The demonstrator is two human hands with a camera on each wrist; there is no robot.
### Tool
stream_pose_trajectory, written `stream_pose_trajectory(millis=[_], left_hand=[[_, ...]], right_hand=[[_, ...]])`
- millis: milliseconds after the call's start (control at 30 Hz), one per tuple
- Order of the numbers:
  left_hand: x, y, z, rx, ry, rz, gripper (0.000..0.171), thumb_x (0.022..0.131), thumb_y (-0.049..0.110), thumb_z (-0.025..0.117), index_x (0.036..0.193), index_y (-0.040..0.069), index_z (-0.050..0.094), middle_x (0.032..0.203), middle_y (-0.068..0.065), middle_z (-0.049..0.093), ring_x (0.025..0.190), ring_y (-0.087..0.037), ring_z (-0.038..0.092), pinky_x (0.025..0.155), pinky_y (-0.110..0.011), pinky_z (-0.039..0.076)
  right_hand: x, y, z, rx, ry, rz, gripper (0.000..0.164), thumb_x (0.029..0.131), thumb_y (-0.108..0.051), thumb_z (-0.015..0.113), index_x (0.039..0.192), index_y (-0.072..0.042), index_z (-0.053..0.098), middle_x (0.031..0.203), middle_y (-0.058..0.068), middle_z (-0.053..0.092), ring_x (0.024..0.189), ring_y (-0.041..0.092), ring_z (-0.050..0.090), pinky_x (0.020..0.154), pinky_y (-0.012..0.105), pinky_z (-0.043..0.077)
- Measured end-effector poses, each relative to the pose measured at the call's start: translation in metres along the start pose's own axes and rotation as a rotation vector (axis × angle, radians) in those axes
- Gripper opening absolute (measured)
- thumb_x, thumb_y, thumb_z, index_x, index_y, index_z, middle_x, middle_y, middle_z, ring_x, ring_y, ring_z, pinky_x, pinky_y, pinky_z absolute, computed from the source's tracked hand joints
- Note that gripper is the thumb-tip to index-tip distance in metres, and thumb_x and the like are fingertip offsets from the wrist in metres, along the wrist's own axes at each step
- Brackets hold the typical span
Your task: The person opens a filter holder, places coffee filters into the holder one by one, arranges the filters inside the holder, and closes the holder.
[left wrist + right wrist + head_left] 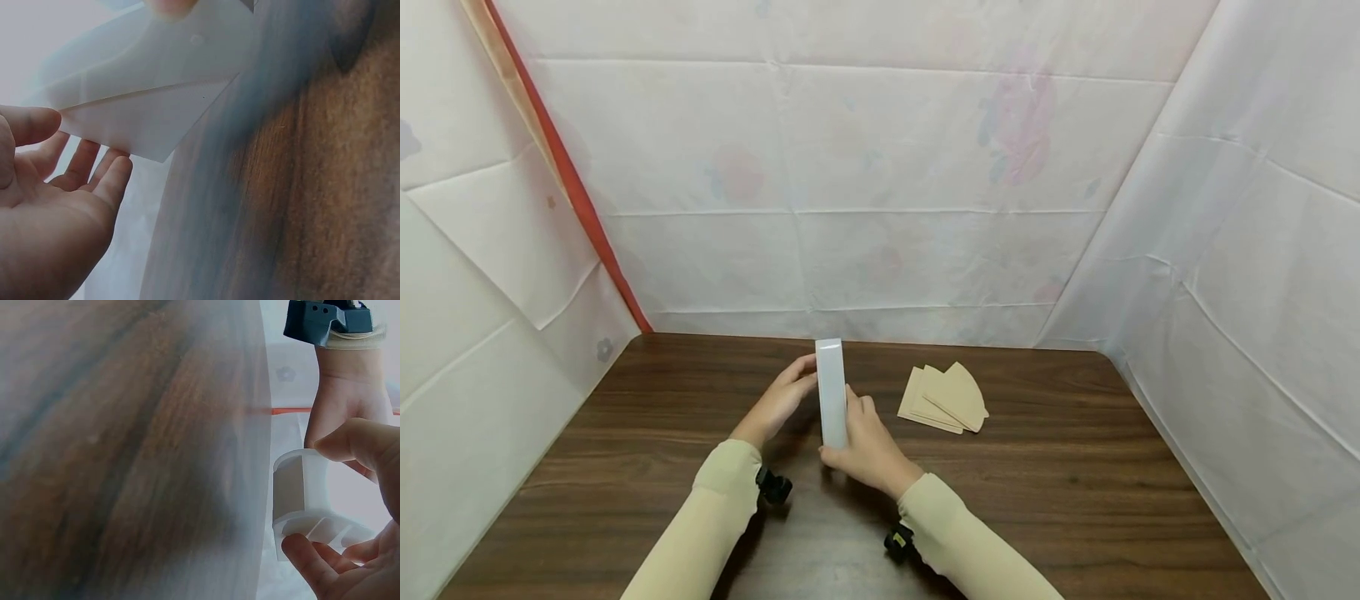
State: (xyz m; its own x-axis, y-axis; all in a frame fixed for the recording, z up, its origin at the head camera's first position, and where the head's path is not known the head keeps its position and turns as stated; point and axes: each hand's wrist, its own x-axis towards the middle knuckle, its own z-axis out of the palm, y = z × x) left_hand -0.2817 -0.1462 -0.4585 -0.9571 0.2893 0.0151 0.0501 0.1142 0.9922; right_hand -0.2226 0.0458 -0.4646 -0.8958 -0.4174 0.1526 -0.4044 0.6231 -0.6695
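Nearest, the person's pale sleeves [966,533] reach in from the near edge, a small black camera [773,486] worn at each wrist. Beyond them, the right hand [871,446] grips a narrow white holder [832,396] from the right, its fingers clamped on it with the thumb on the near side. The left hand [778,406] is at the holder's left side, fingers spread apart, thumb and fingertips at its edge; I cannot tell whether they pinch it. The holder is upright between the hands, over the middle of the brown wooden counter [1060,492]. Just to the right of the right hand, beige fan-shaped sheets [943,398] lie overlapping. At the far edge hangs a pale flowered cloth [880,167], with a red strip [561,158] on the left.
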Motion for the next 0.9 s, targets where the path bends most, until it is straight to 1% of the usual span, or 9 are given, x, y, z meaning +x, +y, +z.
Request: stream_pose_trajectory(millis=[133,267,500,600,767,900], left_hand=[[-0.007,0.002,0.001,0.019,-0.004,-0.005,0.05,0.109,0.024,0.043,0.155,0.006,0.03,0.153,-0.018,0.036,0.143,-0.035,0.03,0.117,-0.053,0.021],[-0.012,0.004,0.003,0.049,-0.003,-0.009,0.05,0.109,0.028,0.044,0.154,0.008,0.033,0.152,-0.016,0.037,0.142,-0.035,0.031,0.116,-0.056,0.021],[-0.016,0.005,0.006,0.062,0.0,0.007,0.051,0.109,0.025,0.043,0.155,0.005,0.03,0.152,-0.019,0.037,0.141,-0.037,0.032,0.114,-0.059,0.022],[-0.017,0.004,0.006,0.07,0.008,0.008,0.049,0.109,0.025,0.043,0.153,0.005,0.033,0.151,-0.018,0.04,0.14,-0.036,0.034,0.113,-0.058,0.024],[-0.022,0.005,0.009,0.092,0.021,0.041,0.047,0.109,0.026,0.046,0.15,0.005,0.038,0.147,-0.017,0.044,0.137,-0.035,0.037,0.111,-0.059,0.026],[-0.024,0.004,0.011,0.09,0.029,0.065,0.046,0.108,0.024,0.048,0.148,0.003,0.04,0.145,-0.018,0.045,0.136,-0.035,0.039,0.11,-0.058,0.027]], right_hand=[[-0.004,0.001,-0.001,-0.001,-0.001,-0.021,0.103,0.082,-0.027,0.079,0.158,0.002,0.015,0.126,0.016,0.045,0.097,0.018,0.052,0.081,0.032,0.05],[-0.008,0.001,-0.002,-0.013,0.005,-0.049,0.104,0.081,-0.025,0.079,0.158,0.002,0.014,0.125,0.015,0.045,0.096,0.017,0.051,0.081,0.03,0.049],[-0.013,0.001,-0.003,0.001,-0.01,-0.054,0.104,0.082,-0.024,0.079,0.159,-0.002,0.012,0.124,0.014,0.045,0.096,0.016,0.051,0.079,0.029,0.049],[-0.015,0.002,-0.004,0.011,-0.004,-0.069,0.104,0.081,-0.024,0.08,0.159,-0.003,0.015,0.122,0.011,0.045,0.096,0.015,0.05,0.08,0.028,0.049],[-0.018,0.006,-0.007,0.008,0.015,-0.112,0.103,0.077,-0.023,0.081,0.158,-0.004,0.02,0.12,0.008,0.047,0.1,0.014,0.049,0.081,0.027,0.049],[-0.02,0.009,-0.009,0.009,0.008,-0.134,0.104,0.076,-0.021,0.081,0.158,-0.003,0.02,0.121,0.007,0.047,0.102,0.014,0.048,0.082,0.027,0.049]])
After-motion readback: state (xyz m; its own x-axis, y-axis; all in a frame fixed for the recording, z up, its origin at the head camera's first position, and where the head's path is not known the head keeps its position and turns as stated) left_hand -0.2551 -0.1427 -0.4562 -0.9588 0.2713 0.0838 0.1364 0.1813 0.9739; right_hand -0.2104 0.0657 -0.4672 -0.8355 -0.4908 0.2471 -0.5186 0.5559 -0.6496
